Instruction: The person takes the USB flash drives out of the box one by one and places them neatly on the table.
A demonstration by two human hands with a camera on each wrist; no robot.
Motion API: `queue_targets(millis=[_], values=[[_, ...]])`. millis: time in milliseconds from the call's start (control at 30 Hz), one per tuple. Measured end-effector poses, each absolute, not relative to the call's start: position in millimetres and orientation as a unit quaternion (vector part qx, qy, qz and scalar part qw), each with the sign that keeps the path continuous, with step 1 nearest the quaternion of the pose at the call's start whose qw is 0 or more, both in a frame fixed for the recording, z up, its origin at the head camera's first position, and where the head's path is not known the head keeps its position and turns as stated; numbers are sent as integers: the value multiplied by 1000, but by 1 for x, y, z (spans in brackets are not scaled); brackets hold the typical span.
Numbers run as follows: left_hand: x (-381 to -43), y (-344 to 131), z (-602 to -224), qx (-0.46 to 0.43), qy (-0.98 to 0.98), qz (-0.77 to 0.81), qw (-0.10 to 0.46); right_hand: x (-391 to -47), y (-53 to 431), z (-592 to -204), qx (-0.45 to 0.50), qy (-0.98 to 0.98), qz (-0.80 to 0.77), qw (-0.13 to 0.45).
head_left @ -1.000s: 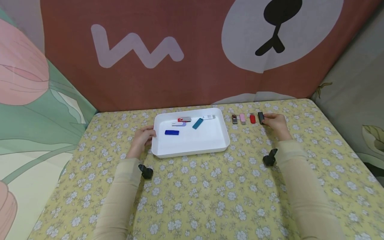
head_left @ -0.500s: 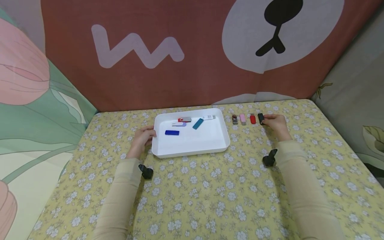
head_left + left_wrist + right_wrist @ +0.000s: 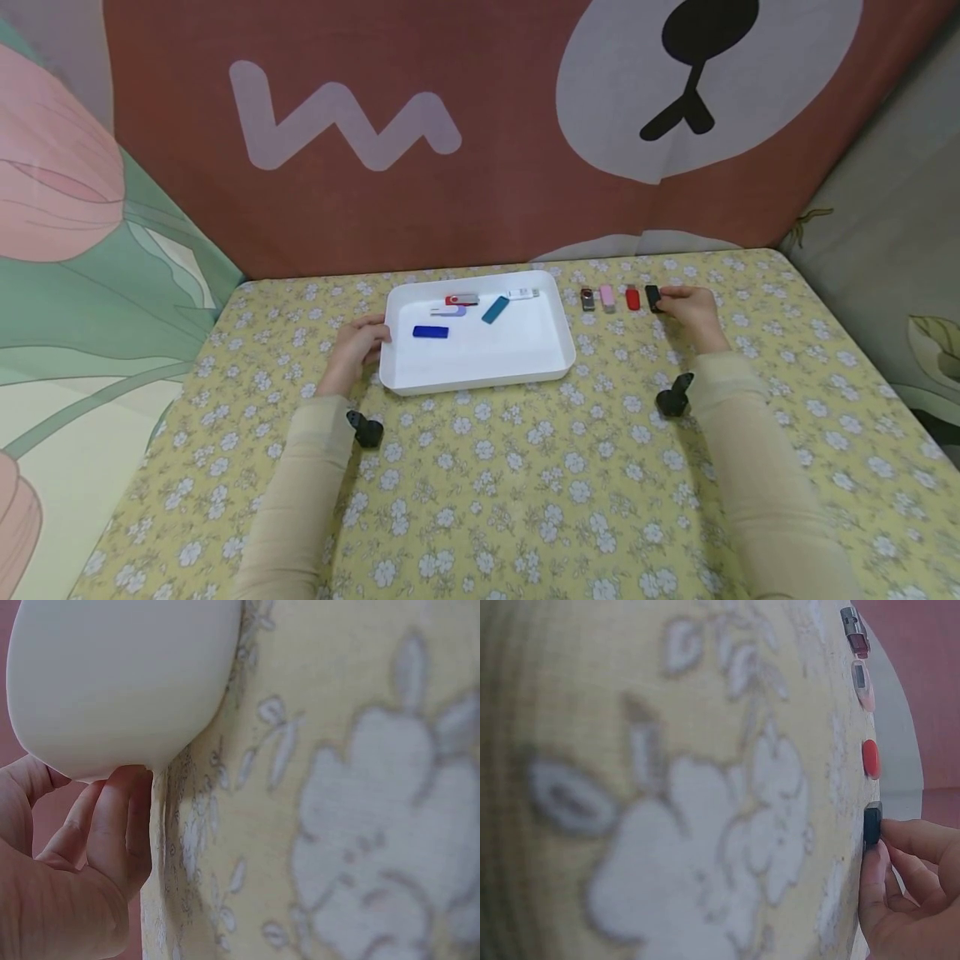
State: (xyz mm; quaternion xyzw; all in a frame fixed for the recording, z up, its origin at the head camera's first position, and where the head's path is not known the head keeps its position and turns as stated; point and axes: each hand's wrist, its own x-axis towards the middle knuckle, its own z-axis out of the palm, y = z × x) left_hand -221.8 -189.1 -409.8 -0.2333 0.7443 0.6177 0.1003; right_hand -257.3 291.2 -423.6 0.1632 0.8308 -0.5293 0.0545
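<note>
"What do you have in your right hand?"

"My right hand (image 3: 692,312) pinches a black stick (image 3: 652,298) between thumb and fingers. It's at the right end of a short row, to the right of the tray (image 3: 480,362). I can't tell whether it touches the cloth (image 3: 525,500) or sits a touch above it."

"And the rest of the row?"

"Just beside it is a red stick (image 3: 633,298), then a pink stick (image 3: 607,298), then a dark stick (image 3: 588,300) with a metal cover, nearest the tray. They lie apart from one another, lengthwise away from me."

"Where's your other hand?"

"My left hand (image 3: 352,350) grips the tray by its left edge."

"Is there anything in the tray?"

"Five more: a blue stick (image 3: 431,332) nearest me, a lilac stick (image 3: 447,311) with a white part behind it, and a red-and-silver stick (image 3: 462,300) behind that. Over to the right, a teal stick (image 3: 495,310) lies slanted, near a white stick (image 3: 522,293) at the far side."

"What's around all that?"

"The cloth is yellow with white flowers, my sleeves (image 3: 296,483) are pale, and a reddish-brown hanging (image 3: 337,217) stands behind the table."
</note>
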Motion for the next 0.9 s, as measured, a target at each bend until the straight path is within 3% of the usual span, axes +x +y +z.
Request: queue_targets(millis=[900], values=[[-223,-188,-410,-247,745,611,102,-256,289,-420,157,823,-544,30]])
